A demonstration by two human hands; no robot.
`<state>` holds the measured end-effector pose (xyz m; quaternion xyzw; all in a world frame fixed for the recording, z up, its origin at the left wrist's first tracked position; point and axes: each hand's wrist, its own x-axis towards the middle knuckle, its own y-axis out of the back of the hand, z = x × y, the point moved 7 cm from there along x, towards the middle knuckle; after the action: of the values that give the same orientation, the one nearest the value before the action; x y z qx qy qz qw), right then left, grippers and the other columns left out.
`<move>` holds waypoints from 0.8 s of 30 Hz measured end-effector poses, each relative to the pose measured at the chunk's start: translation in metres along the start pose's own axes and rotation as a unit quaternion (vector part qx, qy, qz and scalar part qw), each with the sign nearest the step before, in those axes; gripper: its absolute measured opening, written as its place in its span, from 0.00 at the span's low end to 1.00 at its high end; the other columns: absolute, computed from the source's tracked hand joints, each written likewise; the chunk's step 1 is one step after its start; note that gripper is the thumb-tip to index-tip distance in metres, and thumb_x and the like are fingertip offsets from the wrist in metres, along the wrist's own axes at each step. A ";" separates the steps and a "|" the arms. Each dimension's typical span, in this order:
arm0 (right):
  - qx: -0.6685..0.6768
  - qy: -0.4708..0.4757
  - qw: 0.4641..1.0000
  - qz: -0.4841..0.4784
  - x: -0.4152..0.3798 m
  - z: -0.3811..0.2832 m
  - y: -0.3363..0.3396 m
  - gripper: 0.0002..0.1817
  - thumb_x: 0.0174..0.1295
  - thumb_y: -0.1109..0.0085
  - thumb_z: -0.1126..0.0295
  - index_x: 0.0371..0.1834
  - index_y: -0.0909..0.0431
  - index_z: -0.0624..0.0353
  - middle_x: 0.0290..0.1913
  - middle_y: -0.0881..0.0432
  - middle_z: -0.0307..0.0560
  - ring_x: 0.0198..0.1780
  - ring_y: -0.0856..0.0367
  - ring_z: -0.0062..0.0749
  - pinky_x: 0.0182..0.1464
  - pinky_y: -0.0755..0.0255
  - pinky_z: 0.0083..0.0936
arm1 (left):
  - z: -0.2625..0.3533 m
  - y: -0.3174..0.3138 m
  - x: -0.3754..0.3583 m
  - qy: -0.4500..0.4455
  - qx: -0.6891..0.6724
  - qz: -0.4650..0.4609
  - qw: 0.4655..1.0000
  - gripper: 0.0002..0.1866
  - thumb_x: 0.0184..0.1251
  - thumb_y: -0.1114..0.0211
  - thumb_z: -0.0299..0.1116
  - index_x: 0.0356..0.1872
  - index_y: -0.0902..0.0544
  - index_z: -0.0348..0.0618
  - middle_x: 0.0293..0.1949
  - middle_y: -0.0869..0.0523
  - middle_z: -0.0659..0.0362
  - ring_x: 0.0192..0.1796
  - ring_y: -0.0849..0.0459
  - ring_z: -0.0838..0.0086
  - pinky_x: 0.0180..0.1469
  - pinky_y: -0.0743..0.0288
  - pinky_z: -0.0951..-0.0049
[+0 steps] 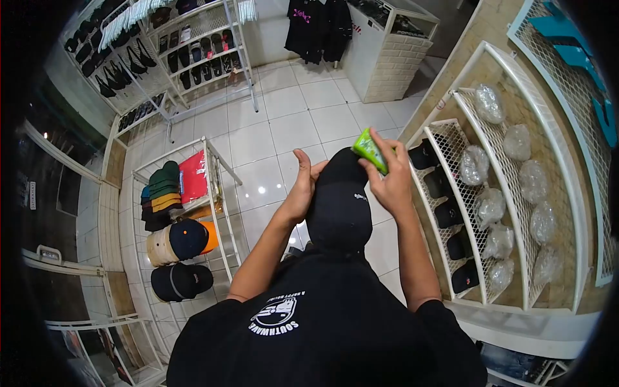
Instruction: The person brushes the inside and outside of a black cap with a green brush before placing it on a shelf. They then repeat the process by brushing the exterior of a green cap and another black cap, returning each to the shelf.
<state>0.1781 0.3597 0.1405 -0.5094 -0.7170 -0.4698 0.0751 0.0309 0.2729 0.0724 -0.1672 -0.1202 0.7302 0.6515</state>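
Observation:
A black cap with small white lettering on its side is held up in front of my chest. My left hand supports its left side, thumb sticking up and away, the other fingers partly hidden behind the cap. In my right hand is a small bright green brush-like block, gripped between thumb and fingers. The block lies right at the cap's upper right edge. Its working face is turned away from view.
On the left, a white wire rack carries stacked caps and a red package. Close on my right, white mesh shelves hold black caps and plastic-wrapped bundles. Sandal racks and a display counter stand farther back.

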 end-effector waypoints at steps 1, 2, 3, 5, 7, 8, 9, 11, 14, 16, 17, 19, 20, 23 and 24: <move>0.018 0.042 0.999 -0.027 -0.003 -0.014 -0.009 0.37 0.52 0.23 0.71 0.71 0.20 0.45 0.54 0.20 0.56 0.56 0.21 0.52 0.61 0.27 0.41 | 0.001 0.004 -0.001 0.001 -0.017 0.000 1.000 0.63 0.64 0.78 0.86 0.68 0.24 0.34 0.57 0.13 0.54 0.59 0.14 0.72 0.64 0.21 0.71; 0.038 0.081 0.994 -0.056 -0.008 -0.028 -0.016 0.37 0.52 0.23 0.71 0.71 0.20 0.45 0.54 0.20 0.55 0.56 0.21 0.51 0.61 0.27 0.41 | -0.001 0.007 -0.004 0.004 -0.035 0.002 0.999 0.64 0.64 0.78 0.87 0.69 0.24 0.34 0.57 0.13 0.54 0.59 0.14 0.71 0.65 0.21 0.71; 0.082 0.131 0.981 -0.119 -0.012 -0.047 -0.021 0.37 0.52 0.23 0.71 0.71 0.20 0.45 0.54 0.21 0.55 0.57 0.21 0.51 0.61 0.27 0.41 | 0.000 0.010 -0.007 -0.001 -0.039 0.014 0.999 0.64 0.64 0.78 0.87 0.69 0.24 0.34 0.58 0.13 0.54 0.59 0.14 0.71 0.65 0.22 0.71; 0.070 0.099 0.986 -0.112 -0.005 -0.036 -0.022 0.36 0.53 0.23 0.71 0.70 0.20 0.45 0.54 0.21 0.55 0.57 0.21 0.51 0.61 0.27 0.41 | -0.003 0.017 -0.011 -0.008 -0.027 0.012 1.000 0.62 0.64 0.77 0.86 0.68 0.23 0.36 0.55 0.13 0.55 0.56 0.14 0.73 0.62 0.20 0.72; 0.039 0.028 0.998 -0.045 0.008 -0.011 -0.022 0.37 0.52 0.24 0.71 0.71 0.20 0.43 0.55 0.21 0.56 0.57 0.22 0.52 0.62 0.27 0.41 | 0.000 0.021 -0.017 -0.012 -0.011 0.027 0.999 0.61 0.64 0.76 0.86 0.67 0.23 0.37 0.52 0.13 0.57 0.52 0.14 0.76 0.59 0.19 0.74; 0.042 0.027 0.998 -0.047 0.003 -0.010 -0.026 0.37 0.52 0.24 0.71 0.71 0.20 0.43 0.55 0.21 0.56 0.57 0.22 0.52 0.62 0.27 0.41 | 0.001 0.021 -0.020 -0.010 -0.011 0.030 0.999 0.61 0.64 0.76 0.86 0.67 0.23 0.37 0.52 0.13 0.57 0.52 0.14 0.76 0.59 0.19 0.74; 0.057 0.054 0.995 -0.068 -0.001 -0.019 -0.032 0.37 0.52 0.24 0.71 0.71 0.20 0.43 0.55 0.21 0.56 0.57 0.22 0.52 0.62 0.28 0.41 | 0.002 0.022 -0.022 -0.006 -0.021 0.035 0.999 0.61 0.64 0.76 0.86 0.67 0.23 0.36 0.52 0.13 0.57 0.52 0.14 0.76 0.59 0.19 0.74; 0.113 0.130 0.976 -0.131 -0.016 -0.045 -0.045 0.37 0.51 0.25 0.72 0.70 0.20 0.43 0.54 0.21 0.55 0.57 0.22 0.52 0.62 0.28 0.43 | -0.001 0.023 -0.026 0.001 -0.033 0.040 0.999 0.61 0.64 0.76 0.86 0.68 0.23 0.36 0.53 0.13 0.57 0.53 0.14 0.76 0.59 0.19 0.74; 0.088 0.082 0.987 -0.108 -0.010 -0.031 -0.049 0.38 0.50 0.23 0.73 0.70 0.19 0.46 0.54 0.20 0.53 0.57 0.21 0.49 0.61 0.27 0.40 | -0.006 0.031 -0.031 0.002 -0.030 0.053 0.998 0.62 0.64 0.76 0.86 0.68 0.24 0.35 0.54 0.13 0.56 0.54 0.14 0.75 0.59 0.19 0.73; 0.077 -0.003 0.996 -0.040 -0.002 -0.013 -0.048 0.37 0.51 0.24 0.72 0.70 0.20 0.46 0.53 0.21 0.53 0.55 0.22 0.51 0.59 0.27 0.43 | -0.002 0.033 -0.034 -0.014 -0.002 0.044 0.999 0.62 0.63 0.76 0.86 0.68 0.24 0.36 0.54 0.13 0.56 0.55 0.14 0.74 0.60 0.19 0.72; 0.073 0.040 0.994 -0.068 -0.008 -0.021 -0.054 0.37 0.50 0.24 0.73 0.70 0.19 0.46 0.54 0.21 0.53 0.55 0.22 0.51 0.61 0.28 0.42 | -0.004 0.034 -0.038 -0.002 -0.028 0.085 0.996 0.62 0.63 0.77 0.87 0.67 0.23 0.36 0.53 0.13 0.56 0.55 0.14 0.73 0.60 0.20 0.72; 0.104 0.140 0.975 -0.139 -0.021 -0.052 -0.061 0.37 0.48 0.26 0.75 0.68 0.18 0.45 0.55 0.20 0.53 0.57 0.22 0.50 0.64 0.29 0.42 | -0.012 0.045 -0.039 -0.003 -0.024 0.068 0.997 0.63 0.63 0.77 0.87 0.67 0.23 0.35 0.54 0.13 0.56 0.55 0.14 0.73 0.61 0.20 0.72; 0.166 0.135 0.953 -0.214 -0.026 -0.062 -0.063 0.37 0.47 0.26 0.76 0.67 0.17 0.45 0.55 0.19 0.52 0.57 0.21 0.50 0.64 0.28 0.41 | -0.016 0.047 -0.039 -0.004 -0.019 0.047 0.999 0.63 0.63 0.77 0.87 0.67 0.23 0.35 0.54 0.13 0.56 0.56 0.14 0.73 0.61 0.20 0.71; 0.139 0.097 0.972 -0.162 -0.009 -0.033 -0.060 0.37 0.48 0.26 0.75 0.67 0.17 0.44 0.53 0.19 0.52 0.55 0.21 0.50 0.61 0.26 0.40 | -0.014 0.048 -0.040 -0.006 -0.026 0.059 0.998 0.63 0.63 0.77 0.87 0.67 0.22 0.37 0.54 0.13 0.55 0.56 0.14 0.73 0.63 0.20 0.71; 0.152 0.049 0.979 -0.127 -0.004 -0.022 -0.057 0.36 0.48 0.27 0.75 0.67 0.17 0.45 0.53 0.19 0.52 0.55 0.21 0.50 0.61 0.27 0.41 | -0.012 0.047 -0.041 -0.017 -0.042 0.070 0.997 0.62 0.62 0.77 0.87 0.67 0.22 0.37 0.53 0.13 0.55 0.57 0.14 0.73 0.63 0.20 0.71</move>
<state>0.1259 0.3386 0.1162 -0.3734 -0.8344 -0.3852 0.1266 -0.0036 0.2263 0.0461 -0.1903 -0.1500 0.7708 0.5893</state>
